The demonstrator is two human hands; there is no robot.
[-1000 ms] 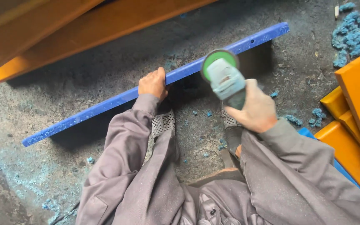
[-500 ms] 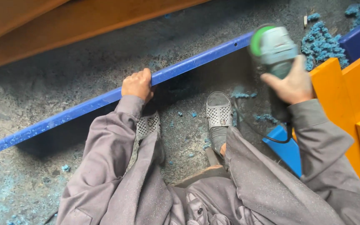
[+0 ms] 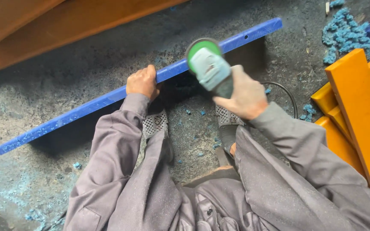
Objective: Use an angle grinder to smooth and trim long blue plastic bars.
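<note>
Blue board (image 3: pixel 108 99) on edge | left hand (image 3: pixel 142 82) grasps its top | right hand (image 3: pixel 243 96) grasps green grinder (image 3: pixel 208 64)

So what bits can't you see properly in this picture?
Head view:
- Where the grinder meets the blue board: covered by the grinder's own body.
- Right hand fingers: wrapped under the grinder.
- Orange boards: cut off by the right edge.
- Cable: its end disappears behind the sleeve.

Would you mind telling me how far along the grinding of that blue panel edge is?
Blue shavings already litter the floor, so some grinding looks done. Now the left hand steadies the blue panel while the right hand holds the grinder at its edge. How much remains cannot be told.
</note>
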